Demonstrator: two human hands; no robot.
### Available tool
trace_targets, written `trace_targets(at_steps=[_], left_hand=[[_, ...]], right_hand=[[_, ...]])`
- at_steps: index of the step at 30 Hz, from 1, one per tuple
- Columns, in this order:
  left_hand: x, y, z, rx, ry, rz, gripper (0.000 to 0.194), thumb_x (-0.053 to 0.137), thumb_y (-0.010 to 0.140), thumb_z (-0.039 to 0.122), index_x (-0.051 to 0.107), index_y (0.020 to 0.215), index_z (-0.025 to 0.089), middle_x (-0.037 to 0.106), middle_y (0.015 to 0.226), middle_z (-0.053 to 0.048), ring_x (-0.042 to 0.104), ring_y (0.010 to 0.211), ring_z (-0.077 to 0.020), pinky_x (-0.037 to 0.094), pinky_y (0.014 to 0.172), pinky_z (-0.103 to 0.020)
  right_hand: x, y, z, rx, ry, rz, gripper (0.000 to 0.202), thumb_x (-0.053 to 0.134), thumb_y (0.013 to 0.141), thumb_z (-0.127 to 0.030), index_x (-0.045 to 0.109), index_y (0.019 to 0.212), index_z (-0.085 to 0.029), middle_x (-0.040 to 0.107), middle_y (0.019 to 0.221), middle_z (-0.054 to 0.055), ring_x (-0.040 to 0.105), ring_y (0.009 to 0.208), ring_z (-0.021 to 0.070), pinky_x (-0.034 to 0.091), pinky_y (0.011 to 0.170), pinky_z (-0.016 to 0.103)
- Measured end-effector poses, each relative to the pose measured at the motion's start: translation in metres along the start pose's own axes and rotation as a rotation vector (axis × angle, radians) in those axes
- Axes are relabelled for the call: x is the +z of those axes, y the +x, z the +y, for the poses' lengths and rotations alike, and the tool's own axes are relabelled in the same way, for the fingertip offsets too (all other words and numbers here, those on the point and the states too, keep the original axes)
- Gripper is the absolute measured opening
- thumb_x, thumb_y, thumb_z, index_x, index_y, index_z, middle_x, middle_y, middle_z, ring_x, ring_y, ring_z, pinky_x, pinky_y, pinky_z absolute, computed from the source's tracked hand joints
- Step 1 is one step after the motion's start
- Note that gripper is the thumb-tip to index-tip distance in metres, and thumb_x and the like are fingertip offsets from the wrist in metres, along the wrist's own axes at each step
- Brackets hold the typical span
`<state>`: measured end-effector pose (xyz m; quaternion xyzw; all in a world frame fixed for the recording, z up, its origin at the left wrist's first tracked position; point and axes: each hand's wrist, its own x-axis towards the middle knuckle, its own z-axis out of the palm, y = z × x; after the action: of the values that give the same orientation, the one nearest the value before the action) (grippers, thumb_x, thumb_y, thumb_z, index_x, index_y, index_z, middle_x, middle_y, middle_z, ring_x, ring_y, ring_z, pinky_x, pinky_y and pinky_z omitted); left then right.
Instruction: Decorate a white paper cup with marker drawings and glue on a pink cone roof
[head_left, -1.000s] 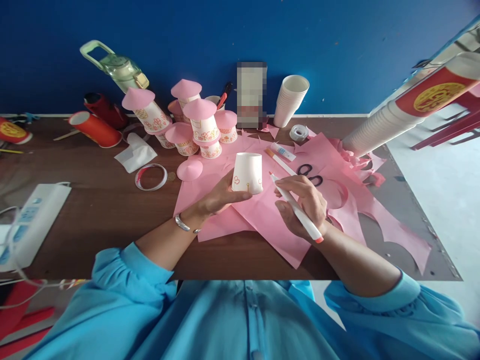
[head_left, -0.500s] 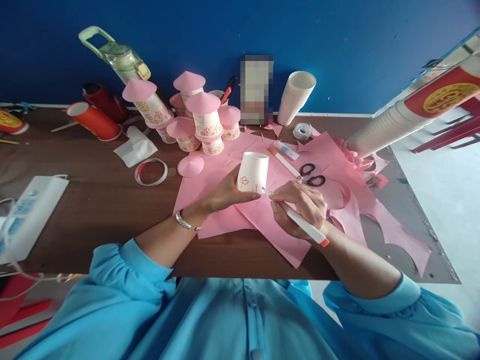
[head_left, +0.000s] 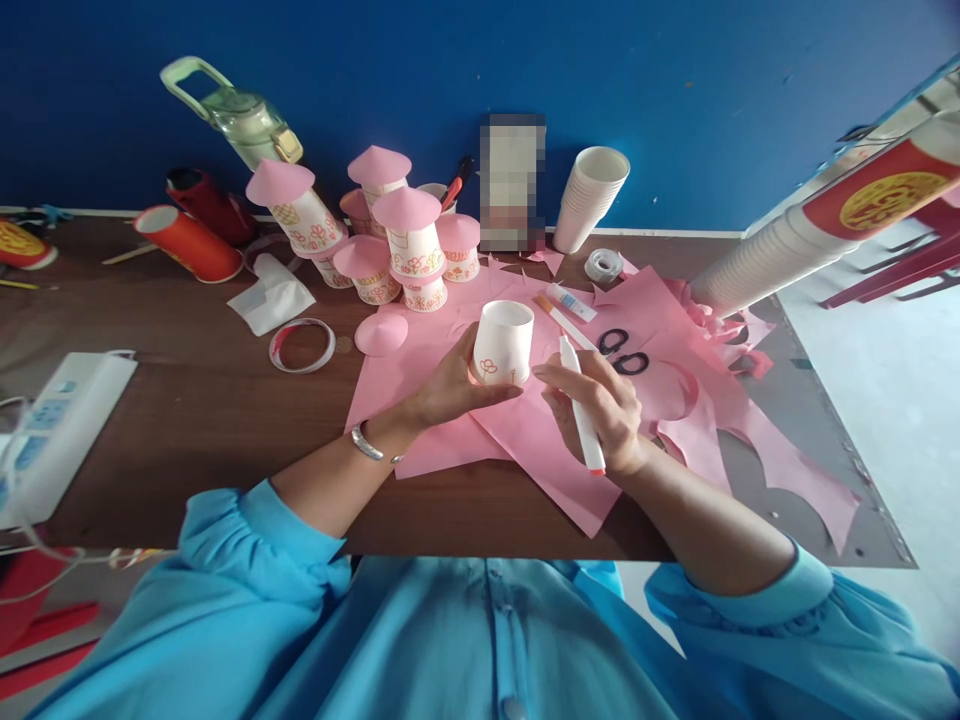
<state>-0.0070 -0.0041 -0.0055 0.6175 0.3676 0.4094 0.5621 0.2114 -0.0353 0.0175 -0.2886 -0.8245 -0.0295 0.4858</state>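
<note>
My left hand point(head_left: 459, 375) is closed around a white paper cup point(head_left: 505, 338), held over the pink paper point(head_left: 442, 440). Orange flower outlines are drawn low on the cup's side. In my right hand point(head_left: 600, 405) is a white marker point(head_left: 580, 410) with an orange end; its tip points up and away, apart from the cup. Black-handled scissors point(head_left: 624, 352) lie just beyond that hand, partly hidden by it. An orange-and-white marker point(head_left: 570, 325) and a small white tube point(head_left: 573, 302) rest on the paper near them.
Several decorated cups with pink cone roofs point(head_left: 407, 208) stand behind, left of a stack of white cups point(head_left: 591, 198). A loose pink cone point(head_left: 381, 334) and a tape roll point(head_left: 301, 346) lie at left. A power strip point(head_left: 71, 430) sits far left; a taller cup stack point(head_left: 780, 240) leans at right.
My right hand has drawn the marker away from the cup and turned its tip upward. The cup has tilted slightly, showing more of its top end.
</note>
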Motion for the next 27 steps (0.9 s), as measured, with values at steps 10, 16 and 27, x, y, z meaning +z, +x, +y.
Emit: trace_targets(at_steps=[10,16,27], left_hand=[[-0.004,0.006,-0.024,0.092,0.416,0.295,0.088,0.098,0.069,0.049,0.049,0.138,0.025,0.065,0.135,-0.013,0.065,0.122,-0.0325,0.056,0.098,-0.048],[-0.005,0.007,-0.029,0.096,0.713,0.223,0.086,0.102,0.062,0.035,0.055,0.133,0.023,0.068,0.133,-0.012,0.063,0.127,-0.0384,0.054,0.105,-0.053],[-0.023,0.002,-0.009,0.199,0.089,0.389,0.044,0.06,0.102,0.066,0.065,0.119,0.026,0.074,0.119,-0.008,0.072,0.107,-0.0196,0.06,0.1,-0.039]], right_hand=[[0.021,-0.016,0.021,0.337,-0.069,-0.21,0.062,0.051,0.101,-0.016,0.039,0.161,-0.026,0.064,0.139,0.017,0.073,0.101,0.0268,0.066,0.074,0.043],[0.023,-0.021,0.034,0.409,0.001,-0.274,0.083,0.043,0.086,0.001,0.04,0.163,-0.029,0.061,0.151,0.016,0.074,0.108,0.0247,0.066,0.09,0.045],[0.021,-0.016,0.047,0.497,0.112,-0.176,0.085,0.039,0.078,0.004,0.051,0.156,-0.028,0.068,0.139,0.012,0.07,0.123,0.0267,0.065,0.1,0.047]])
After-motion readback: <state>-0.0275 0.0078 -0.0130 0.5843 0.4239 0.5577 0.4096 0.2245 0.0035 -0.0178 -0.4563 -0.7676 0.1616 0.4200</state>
